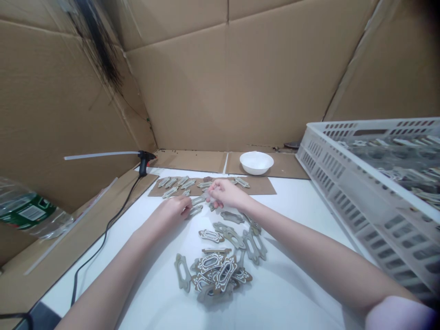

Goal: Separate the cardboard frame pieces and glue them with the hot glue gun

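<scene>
Between the two hands, over the brown card (261, 185), a small plaque (198, 200) is pinched at one end by the fingers (213, 189) of the right hand (227, 193), its long axis slanting toward the left hand (171, 211) (whose own fingers are curled, contact unclear).

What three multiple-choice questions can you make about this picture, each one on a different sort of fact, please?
1. Where does the white bowl stand?
A) on the floor at far left
B) on a cardboard sheet at the back of the white table
C) in the person's hand

2. What colour is the slotted plastic crate on the right?
A) blue
B) black
C) white

3. How do the ornate cut-out pieces nearest the person lie?
A) heaped, overlapping each other
B) in neat separate rows
C) stacked inside a box

1: B, the bowl sits on the brown cardboard behind the table's white top.
2: C, its rim and walls show white.
3: A, they overlap in a loose heap.
</scene>
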### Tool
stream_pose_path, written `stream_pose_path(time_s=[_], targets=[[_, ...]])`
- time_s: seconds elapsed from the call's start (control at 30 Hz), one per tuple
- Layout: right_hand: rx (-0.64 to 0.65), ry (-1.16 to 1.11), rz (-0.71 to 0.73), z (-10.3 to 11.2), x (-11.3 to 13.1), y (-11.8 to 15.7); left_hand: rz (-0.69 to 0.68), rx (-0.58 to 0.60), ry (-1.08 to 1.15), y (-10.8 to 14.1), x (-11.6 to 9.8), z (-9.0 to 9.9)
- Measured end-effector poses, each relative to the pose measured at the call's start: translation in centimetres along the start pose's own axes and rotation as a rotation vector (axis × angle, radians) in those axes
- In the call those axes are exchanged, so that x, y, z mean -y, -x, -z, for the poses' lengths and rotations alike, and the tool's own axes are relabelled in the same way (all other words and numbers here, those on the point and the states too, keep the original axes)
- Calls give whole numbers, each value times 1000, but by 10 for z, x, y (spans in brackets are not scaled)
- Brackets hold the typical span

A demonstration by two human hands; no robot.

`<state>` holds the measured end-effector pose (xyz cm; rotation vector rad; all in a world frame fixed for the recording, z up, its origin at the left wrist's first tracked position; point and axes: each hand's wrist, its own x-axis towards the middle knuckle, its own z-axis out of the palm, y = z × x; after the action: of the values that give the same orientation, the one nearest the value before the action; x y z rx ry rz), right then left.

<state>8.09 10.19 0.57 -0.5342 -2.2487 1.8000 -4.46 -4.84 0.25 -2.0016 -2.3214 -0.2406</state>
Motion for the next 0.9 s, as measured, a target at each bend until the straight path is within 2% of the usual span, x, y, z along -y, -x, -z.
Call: stream_pose_path(time_s=[0.17, 0.33, 0.57, 0.9], targets=[[10, 22, -1, 0, -4, -2, -26, 31, -3, 1, -2, -6], [32, 60, -24, -1, -5, -1, -38, 91, 33, 1, -3, -4], [38, 91, -37, -4, -4, 1, -49, 90, 111, 0, -2, -2], [57, 78, -17, -4, -6, 0, 51, 90, 281, -2, 0, 2]])
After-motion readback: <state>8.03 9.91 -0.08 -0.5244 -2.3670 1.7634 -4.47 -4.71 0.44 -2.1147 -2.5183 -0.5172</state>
